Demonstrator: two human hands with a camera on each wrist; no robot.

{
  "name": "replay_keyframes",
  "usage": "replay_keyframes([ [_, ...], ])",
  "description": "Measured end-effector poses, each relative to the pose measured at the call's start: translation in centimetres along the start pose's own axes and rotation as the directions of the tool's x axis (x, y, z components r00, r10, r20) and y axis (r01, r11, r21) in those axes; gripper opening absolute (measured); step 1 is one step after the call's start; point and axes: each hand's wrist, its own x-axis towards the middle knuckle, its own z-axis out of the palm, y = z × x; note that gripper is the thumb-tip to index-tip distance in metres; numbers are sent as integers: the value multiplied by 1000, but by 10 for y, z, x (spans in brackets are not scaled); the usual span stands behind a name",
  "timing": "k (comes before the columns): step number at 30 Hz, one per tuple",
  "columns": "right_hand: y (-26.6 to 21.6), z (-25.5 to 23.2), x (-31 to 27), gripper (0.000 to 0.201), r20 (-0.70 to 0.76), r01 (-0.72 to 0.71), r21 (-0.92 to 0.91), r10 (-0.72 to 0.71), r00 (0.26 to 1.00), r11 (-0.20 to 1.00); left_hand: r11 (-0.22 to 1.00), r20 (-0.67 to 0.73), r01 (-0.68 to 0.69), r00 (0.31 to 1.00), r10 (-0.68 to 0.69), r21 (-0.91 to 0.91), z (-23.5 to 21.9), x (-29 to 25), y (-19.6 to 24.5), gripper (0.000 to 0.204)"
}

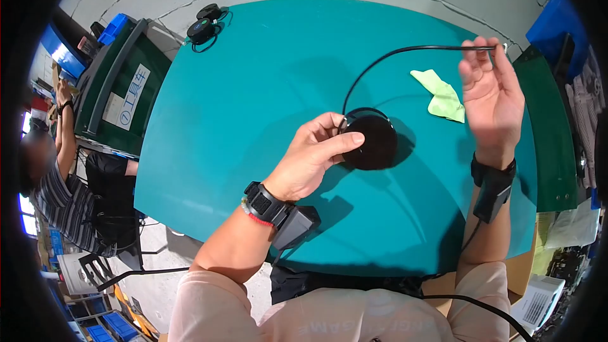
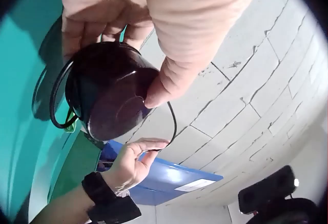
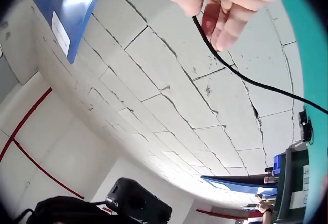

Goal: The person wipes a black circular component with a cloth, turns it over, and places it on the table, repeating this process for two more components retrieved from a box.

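My left hand [image 1: 310, 158] grips a round black device [image 1: 370, 145] over the table, thumb across its face and fingers behind its edge. In the left wrist view the device [image 2: 113, 93] looks like a short cylinder with a glossy flat end. A thin black cable [image 1: 443, 47] arcs from it to my right hand [image 1: 493, 95], raised palm up at the table's right side. The right thumb and a finger pinch the cable near its end, as the right wrist view shows with the cable [image 3: 256, 84] trailing off; the cable's tip is hidden there.
A light green cloth [image 1: 446, 98] lies left of my right hand on the teal table [image 1: 266, 76]. Two similar black devices [image 1: 201, 30] with cables sit at the far left corner. A green tool cart [image 1: 120, 88] and another person [image 1: 69, 196] are on the left.
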Motion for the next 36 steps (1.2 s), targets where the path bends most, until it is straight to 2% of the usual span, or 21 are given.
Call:
replay_keyframes([
  [2,5,6,-5,19,46,63,-404,-48,998,913,999,-53,-52,997,52,3,0,1,2,24],
  [3,10,8,-6,19,47,64,-401,-50,998,914,999,-54,-53,997,53,6,1,0,4,24],
  [5,21,6,-6,20,79,211,-821,-261,962,530,990,-132,-123,985,114,-68,5,-1,10,30],
  [6,24,1,-6,23,132,244,-862,-267,955,445,984,-184,-150,974,131,-95,6,-1,11,35],
  [7,25,0,-6,23,133,246,-861,-269,954,446,984,-183,-151,974,132,-92,5,0,11,35],
  [9,27,0,-9,29,-6,-10,-954,14,1000,300,971,-221,-185,964,150,-151,2,3,10,37],
  [10,30,-1,-10,29,-6,-10,-954,14,1000,300,971,-220,-185,964,150,-151,1,3,11,37],
  [11,33,-2,-11,31,-120,-184,-941,230,966,283,965,-153,-164,979,133,-206,0,3,13,38],
  [12,37,-2,-13,32,-225,-348,-909,434,872,228,956,-85,-138,989,119,-259,-1,2,13,38],
  [15,56,-3,-19,33,-240,-383,-910,552,799,160,946,-78,-124,991,105,-300,1,3,11,36],
  [16,64,-7,-21,33,-239,-383,-910,552,798,160,923,-53,-111,994,98,-368,5,1,12,35],
  [18,83,-21,-27,37,-174,-441,-813,564,807,380,916,-6,-71,997,75,-394,6,1,10,34],
  [19,92,-29,-29,37,-173,-441,-814,566,806,379,925,7,-64,997,72,-374,5,1,8,34],
  [21,106,-31,-32,36,-181,-311,-730,267,947,609,936,4,-50,998,55,-350,4,1,8,34],
  [22,95,-31,-30,29,-244,-394,-662,313,918,638,945,2,-38,999,41,-324,4,1,9,34],
  [23,86,-25,-24,22,-285,-383,-712,256,924,588,944,0,-44,999,47,-327,3,1,8,34],
  [26,78,-40,-15,18,-322,-423,-686,275,906,592,928,-12,-91,996,93,-362,0,4,7,34],
  [28,81,-28,-21,19,-256,-459,-724,417,872,515,923,-67,-145,989,130,-356,-1,5,6,35],
  [29,84,-23,-24,19,-257,-459,-723,417,872,516,923,-67,-145,989,129,-356,-2,6,5,35],
  [33,88,-12,-29,33,-136,-443,-636,473,870,632,930,-98,-149,988,123,-335,-3,5,6,35],
  [36,82,-13,-28,37,-181,-364,-561,318,930,744,936,-97,-137,989,111,-324,0,3,8,34],
])
